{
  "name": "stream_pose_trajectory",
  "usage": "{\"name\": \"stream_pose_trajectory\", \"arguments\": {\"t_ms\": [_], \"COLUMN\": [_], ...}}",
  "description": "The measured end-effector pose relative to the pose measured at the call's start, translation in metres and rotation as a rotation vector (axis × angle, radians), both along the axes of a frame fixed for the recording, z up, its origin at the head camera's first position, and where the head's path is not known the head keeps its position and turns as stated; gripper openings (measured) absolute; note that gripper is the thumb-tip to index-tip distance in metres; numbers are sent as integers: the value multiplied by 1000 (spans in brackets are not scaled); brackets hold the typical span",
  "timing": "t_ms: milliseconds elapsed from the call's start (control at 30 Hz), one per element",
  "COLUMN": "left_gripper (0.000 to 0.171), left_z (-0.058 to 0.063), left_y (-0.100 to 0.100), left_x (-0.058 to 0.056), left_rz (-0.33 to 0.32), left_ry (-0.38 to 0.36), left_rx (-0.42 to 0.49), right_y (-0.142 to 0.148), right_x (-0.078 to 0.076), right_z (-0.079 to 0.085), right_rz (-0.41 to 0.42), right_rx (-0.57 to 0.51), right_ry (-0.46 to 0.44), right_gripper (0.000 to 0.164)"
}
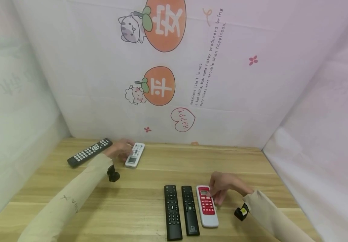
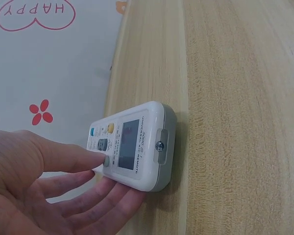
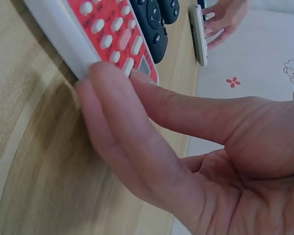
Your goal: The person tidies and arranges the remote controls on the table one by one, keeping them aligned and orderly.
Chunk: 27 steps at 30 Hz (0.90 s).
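At the back left of the table, my left hand (image 1: 118, 149) grips a white air-conditioner remote (image 1: 136, 153) by its side. In the left wrist view the thumb presses on the button face of this remote (image 2: 149, 171), by its small screen, and the fingers lie along its lower edge. My right hand (image 1: 223, 183) pinches a red-and-white remote (image 1: 209, 221) near its screen end. The right wrist view has that thumb on the face of the remote (image 3: 59, 34) and the fingers against its white side.
Two black remotes, a wider one (image 1: 172, 208) and a slimmer one (image 1: 190, 210), lie side by side left of the red-and-white one. Another black remote (image 1: 86, 154) lies beyond the left forearm, near the left wall. White printed cloth (image 1: 228, 111) stands behind the wooden table (image 1: 125, 205).
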<state>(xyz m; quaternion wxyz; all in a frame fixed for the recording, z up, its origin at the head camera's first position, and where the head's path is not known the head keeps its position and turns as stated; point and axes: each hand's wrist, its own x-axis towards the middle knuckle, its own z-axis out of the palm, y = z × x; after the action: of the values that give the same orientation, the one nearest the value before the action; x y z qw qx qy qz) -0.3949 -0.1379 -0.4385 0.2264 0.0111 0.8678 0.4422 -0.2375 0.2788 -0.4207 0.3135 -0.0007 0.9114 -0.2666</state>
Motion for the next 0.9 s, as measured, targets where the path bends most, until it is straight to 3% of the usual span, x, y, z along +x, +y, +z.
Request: {"name": "stream_pose_trajectory", "arguments": {"t_ms": [500, 733, 900], "left_gripper": [73, 70, 75], "left_z": [-1, -4, -3], "left_y": [2, 1, 3], "left_x": [-1, 3, 1], "left_rz": [3, 15, 16], "left_ry": [23, 18, 28], "left_rx": [-18, -24, -47], "right_y": [2, 1, 0], "right_x": [-5, -10, -15], "right_z": [3, 3, 5], "right_rz": [-29, -34, -43], "right_rx": [27, 37, 16], "right_ry": [-13, 97, 127], "right_gripper": [19, 10, 7]}}
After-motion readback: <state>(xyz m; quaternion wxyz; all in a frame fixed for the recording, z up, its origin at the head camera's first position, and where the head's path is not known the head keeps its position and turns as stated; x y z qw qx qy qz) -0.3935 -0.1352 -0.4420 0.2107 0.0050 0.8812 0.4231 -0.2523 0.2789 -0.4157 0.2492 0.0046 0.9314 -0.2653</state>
